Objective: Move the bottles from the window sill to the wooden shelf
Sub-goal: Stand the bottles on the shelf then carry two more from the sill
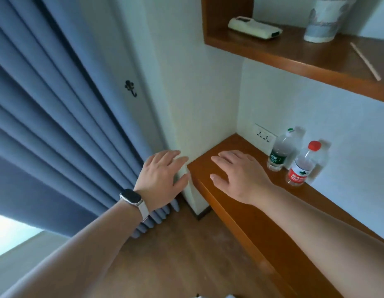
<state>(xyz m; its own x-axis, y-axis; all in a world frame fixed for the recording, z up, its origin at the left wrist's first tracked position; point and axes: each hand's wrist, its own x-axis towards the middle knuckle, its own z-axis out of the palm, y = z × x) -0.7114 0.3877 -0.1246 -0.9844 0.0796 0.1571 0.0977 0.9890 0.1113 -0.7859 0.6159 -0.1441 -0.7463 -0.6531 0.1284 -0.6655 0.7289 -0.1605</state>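
Note:
Two clear plastic bottles stand upright against the wall on the lower wooden shelf (247, 214). One has a green cap and green label (280, 150); the other, nearer me, has a red cap and red label (304, 165). My right hand (240, 175) hovers palm down over the shelf's left end, left of the bottles, fingers spread and empty. My left hand (163, 177), with a watch on its wrist, is spread open in front of the wall corner beside the curtain, holding nothing. The window sill is not in view.
A blue curtain (57, 104) hangs at the left, with a dark hook (130, 88) on the wall beside it. An upper wooden shelf (294, 61) carries a white remote (254, 27), a pale vase (324, 20) and a thin stick (365, 61). A wall socket (264, 136) sits behind the green bottle.

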